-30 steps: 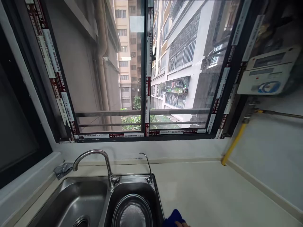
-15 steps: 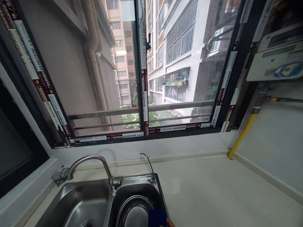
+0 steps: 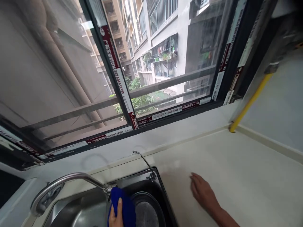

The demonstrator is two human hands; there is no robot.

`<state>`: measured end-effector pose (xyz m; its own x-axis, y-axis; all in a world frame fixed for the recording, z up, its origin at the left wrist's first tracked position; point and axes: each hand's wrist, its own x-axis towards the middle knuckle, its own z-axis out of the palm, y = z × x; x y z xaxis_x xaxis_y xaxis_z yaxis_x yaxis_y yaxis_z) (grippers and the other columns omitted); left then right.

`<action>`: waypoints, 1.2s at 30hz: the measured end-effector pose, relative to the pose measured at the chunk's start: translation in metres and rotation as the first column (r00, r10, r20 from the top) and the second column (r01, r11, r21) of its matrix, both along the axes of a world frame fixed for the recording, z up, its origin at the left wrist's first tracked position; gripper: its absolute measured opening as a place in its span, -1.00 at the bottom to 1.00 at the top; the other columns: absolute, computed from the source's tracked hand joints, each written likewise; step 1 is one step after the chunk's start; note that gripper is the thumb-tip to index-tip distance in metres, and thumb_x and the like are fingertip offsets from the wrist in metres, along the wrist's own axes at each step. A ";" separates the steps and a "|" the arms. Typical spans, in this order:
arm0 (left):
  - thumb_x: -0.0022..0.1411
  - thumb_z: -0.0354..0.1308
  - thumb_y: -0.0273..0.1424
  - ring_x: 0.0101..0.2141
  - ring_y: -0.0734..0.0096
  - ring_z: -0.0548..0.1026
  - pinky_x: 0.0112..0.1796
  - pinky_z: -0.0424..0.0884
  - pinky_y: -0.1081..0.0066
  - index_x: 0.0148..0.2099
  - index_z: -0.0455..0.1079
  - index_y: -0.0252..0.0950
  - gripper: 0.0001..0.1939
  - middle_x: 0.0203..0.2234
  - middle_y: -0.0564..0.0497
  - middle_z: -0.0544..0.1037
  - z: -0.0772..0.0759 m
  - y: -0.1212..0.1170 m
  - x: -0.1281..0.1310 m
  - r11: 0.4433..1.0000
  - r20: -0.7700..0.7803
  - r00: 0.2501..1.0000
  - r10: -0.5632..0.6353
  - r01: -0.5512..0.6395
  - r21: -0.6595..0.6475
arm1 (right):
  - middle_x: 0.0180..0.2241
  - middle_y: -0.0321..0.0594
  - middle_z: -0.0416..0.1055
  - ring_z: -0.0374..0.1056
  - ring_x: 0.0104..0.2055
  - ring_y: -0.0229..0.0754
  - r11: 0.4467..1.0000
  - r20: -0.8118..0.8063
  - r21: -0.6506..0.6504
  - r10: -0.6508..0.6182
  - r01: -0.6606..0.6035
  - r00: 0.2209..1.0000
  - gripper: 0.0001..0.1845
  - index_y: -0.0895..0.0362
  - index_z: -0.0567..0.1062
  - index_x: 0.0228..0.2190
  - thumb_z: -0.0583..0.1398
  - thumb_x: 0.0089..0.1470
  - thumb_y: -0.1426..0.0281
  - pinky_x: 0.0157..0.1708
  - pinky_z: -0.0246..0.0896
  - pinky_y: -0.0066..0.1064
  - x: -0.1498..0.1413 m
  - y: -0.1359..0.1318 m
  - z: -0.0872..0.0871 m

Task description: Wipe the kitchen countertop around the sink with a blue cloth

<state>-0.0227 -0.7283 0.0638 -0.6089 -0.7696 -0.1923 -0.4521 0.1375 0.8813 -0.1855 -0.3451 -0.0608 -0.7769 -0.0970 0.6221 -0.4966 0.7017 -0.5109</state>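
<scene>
My left hand grips a blue cloth at the bottom edge of the view, pressed against the base of the curved steel faucet above the sink. Only the thumb and part of the palm show. My right hand lies flat on the pale countertop just right of the sink, fingers stretched out and holding nothing. A round metal strainer basin sits in the sink's right bowl, beside the cloth. A thin small tap rises at the sink's back rim.
A large dark-framed sliding window with red and white stickers runs behind the counter. A yellow gas pipe drops to the counter's back right corner. The white wall closes the right side.
The view has tilted down and left. My left hand has carried the blue cloth leftward up to the faucet base. My right hand has come into view, flat on the counter.
</scene>
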 end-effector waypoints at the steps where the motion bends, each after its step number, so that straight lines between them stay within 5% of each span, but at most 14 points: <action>1: 0.21 -0.02 0.12 0.19 0.03 0.45 0.24 0.37 0.03 0.15 0.37 -0.23 -0.34 0.14 -0.19 0.54 0.003 -0.009 -0.015 0.999 -0.007 1.000 0.003 -0.003 -0.047 | -0.01 0.09 0.51 0.46 0.02 0.07 0.997 -0.034 0.074 -0.021 0.023 0.999 -0.61 0.17 0.49 -0.06 0.00 0.31 0.24 -0.03 0.42 -0.03 -0.008 0.012 -0.009; 3: 0.26 -0.04 0.05 0.12 0.00 0.50 0.18 0.42 -0.05 0.12 0.40 -0.22 -0.41 0.05 -0.20 0.60 0.006 -0.024 -0.047 0.949 -0.050 0.998 -0.037 0.020 -0.314 | 0.02 0.06 0.48 0.44 0.04 0.05 0.981 -0.061 0.188 -0.045 0.056 0.997 -0.64 0.18 0.45 0.00 0.01 0.31 0.32 -0.04 0.40 -0.07 -0.016 0.026 -0.022; 4: 0.30 -0.06 -0.03 0.05 -0.01 0.54 0.13 0.46 -0.08 0.04 0.44 -0.25 -0.49 -0.03 -0.22 0.63 0.004 -0.031 -0.064 0.863 -0.056 0.995 -0.086 0.046 -0.502 | 0.03 0.06 0.47 0.42 0.05 0.05 0.973 -0.067 0.223 -0.053 0.066 0.996 -0.64 0.18 0.43 0.03 0.02 0.30 0.34 -0.04 0.39 -0.09 -0.017 0.028 -0.027; 6: 0.34 -0.10 -0.23 -0.06 -0.01 0.59 0.01 0.54 -0.08 -0.12 0.50 -0.29 -0.61 -0.15 -0.27 0.64 -0.004 -0.039 -0.099 0.601 -0.003 0.983 -0.185 0.111 -0.791 | 0.05 0.05 0.45 0.41 0.07 0.04 0.963 -0.069 0.256 -0.071 0.087 0.995 -0.64 0.19 0.41 0.04 0.02 0.30 0.35 -0.03 0.37 -0.11 -0.015 0.026 -0.031; 7: 0.33 -0.09 -0.33 -0.06 -0.02 0.59 -0.02 0.56 -0.07 -0.16 0.52 -0.32 -0.65 -0.15 -0.30 0.63 -0.011 -0.040 -0.116 0.515 0.044 0.973 -0.226 0.158 -0.842 | 0.06 0.05 0.45 0.40 0.08 0.03 0.961 -0.066 0.259 -0.079 0.094 0.995 -0.64 0.19 0.41 0.05 0.03 0.29 0.36 -0.03 0.37 -0.11 -0.014 0.024 -0.032; 12: 0.16 0.08 -0.56 0.16 0.00 0.48 0.13 0.50 0.00 0.00 0.54 -0.24 -0.61 0.20 -0.22 0.48 -0.054 -0.008 -0.179 0.291 0.287 0.838 -0.465 0.451 -0.844 | 0.07 0.02 0.44 0.39 0.09 0.01 0.964 -0.011 0.246 -0.096 0.096 0.995 -0.64 0.15 0.41 0.05 0.02 0.29 0.36 0.02 0.34 -0.11 -0.012 0.021 -0.025; 17: 0.33 0.00 -0.24 0.20 -0.05 0.44 0.10 0.53 -0.06 0.13 0.46 -0.24 -0.58 0.22 -0.21 0.47 -0.068 0.023 -0.198 0.209 0.413 0.774 -0.480 0.559 -0.803 | 0.08 0.03 0.43 0.38 0.09 0.01 0.961 0.010 0.254 -0.111 0.105 0.994 -0.63 0.16 0.38 0.07 0.01 0.30 0.36 0.02 0.33 -0.10 -0.011 0.022 -0.019; 22: 0.36 -0.05 -0.28 0.17 0.04 0.48 0.12 0.53 -0.06 0.14 0.45 -0.22 -0.59 0.21 -0.13 0.47 -0.061 0.013 -0.222 0.073 0.463 0.596 -0.656 0.661 -0.747 | 0.09 0.03 0.42 0.36 0.12 0.02 0.954 0.031 0.281 -0.118 0.104 0.993 -0.63 0.17 0.36 0.08 0.01 0.30 0.38 0.06 0.31 -0.07 -0.009 0.021 -0.012; 28: 0.36 -0.02 -0.30 0.18 0.28 0.45 0.19 0.48 0.17 0.12 0.45 -0.20 -0.63 0.19 -0.07 0.49 -0.065 0.018 -0.258 -0.052 0.488 0.394 -0.779 0.735 -0.676 | 0.10 0.03 0.41 0.35 0.12 0.05 0.954 0.084 0.280 -0.132 0.104 0.988 -0.62 0.16 0.36 0.09 0.00 0.29 0.37 0.08 0.29 -0.03 -0.006 0.021 -0.009; 36: 0.38 -0.07 -0.29 0.23 0.26 0.41 0.25 0.42 0.11 0.18 0.38 -0.23 -0.59 0.24 -0.13 0.43 -0.071 0.081 -0.309 -0.178 0.475 0.182 -0.861 0.766 -0.617 | 0.11 0.01 0.40 0.33 0.15 0.04 0.955 0.122 0.277 -0.142 0.104 0.982 -0.62 0.16 0.36 0.10 0.02 0.28 0.39 0.09 0.30 -0.05 -0.005 0.021 0.000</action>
<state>-0.3312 -0.6469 -0.0069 -0.8191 0.5698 0.0655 0.5660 0.7846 0.2531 -0.1906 -0.3243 -0.0603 -0.8704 -0.1437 0.4710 -0.3352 0.8735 -0.3530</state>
